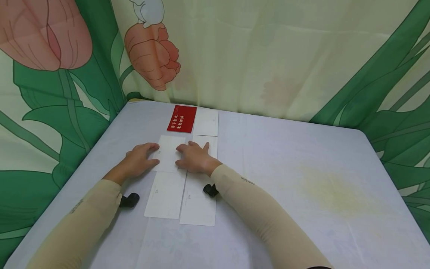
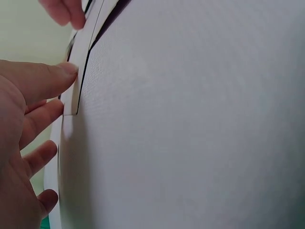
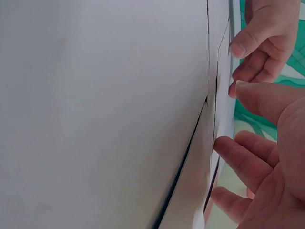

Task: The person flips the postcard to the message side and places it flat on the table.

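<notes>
A white card lies flat on the table between both hands. My left hand is at its left edge, with thumb and fingertips spread along that side. From the right, my right hand reaches over the card's other edge, fingers spread and touching the cards. A second white card lies just below, nearer me, with another white card beside it on the right. Beyond the hands, a red card with white characters adjoins a further white card. Part of the card layout is hidden under the right hand.
A white cloth covers the table, which has a faint yellowish stain on the right. Behind it hangs a curtain printed with flowers and leaves. Black wrist mounts show under the sleeves.
</notes>
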Demonstrator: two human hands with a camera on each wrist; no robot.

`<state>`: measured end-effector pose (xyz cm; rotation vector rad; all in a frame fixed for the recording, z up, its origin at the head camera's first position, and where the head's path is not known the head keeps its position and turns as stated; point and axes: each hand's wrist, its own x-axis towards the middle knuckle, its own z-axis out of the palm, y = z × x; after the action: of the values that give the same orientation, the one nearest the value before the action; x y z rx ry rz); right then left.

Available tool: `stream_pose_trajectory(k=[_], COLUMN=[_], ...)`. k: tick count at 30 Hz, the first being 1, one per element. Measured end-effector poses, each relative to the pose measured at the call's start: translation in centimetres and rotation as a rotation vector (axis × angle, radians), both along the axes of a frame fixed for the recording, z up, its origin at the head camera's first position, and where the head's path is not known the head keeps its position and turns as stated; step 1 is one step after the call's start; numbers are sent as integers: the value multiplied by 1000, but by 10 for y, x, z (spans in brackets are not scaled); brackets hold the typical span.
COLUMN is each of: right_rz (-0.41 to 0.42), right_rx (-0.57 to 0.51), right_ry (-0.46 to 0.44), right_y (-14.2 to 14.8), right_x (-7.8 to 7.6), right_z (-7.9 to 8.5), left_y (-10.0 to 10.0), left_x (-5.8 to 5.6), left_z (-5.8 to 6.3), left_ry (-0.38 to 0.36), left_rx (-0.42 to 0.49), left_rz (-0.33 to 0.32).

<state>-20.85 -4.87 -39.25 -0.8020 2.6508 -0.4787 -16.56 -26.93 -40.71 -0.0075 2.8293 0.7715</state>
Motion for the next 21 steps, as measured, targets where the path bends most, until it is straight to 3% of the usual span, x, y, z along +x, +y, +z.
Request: stream_pose_trajectory(k=[9,21], right_rz=[-42,-55], right_rx=[-18,-3], right_ry=[-8,-10], right_y=[2,5], right_x=[-3,-8], right_z=[-1,0], left_y=[5,6], left_x=[-2,-2], left_z=[-3,-2], left_ry=[12,-30], left_rx=[-12,-37], left_rz=[-46,-87])
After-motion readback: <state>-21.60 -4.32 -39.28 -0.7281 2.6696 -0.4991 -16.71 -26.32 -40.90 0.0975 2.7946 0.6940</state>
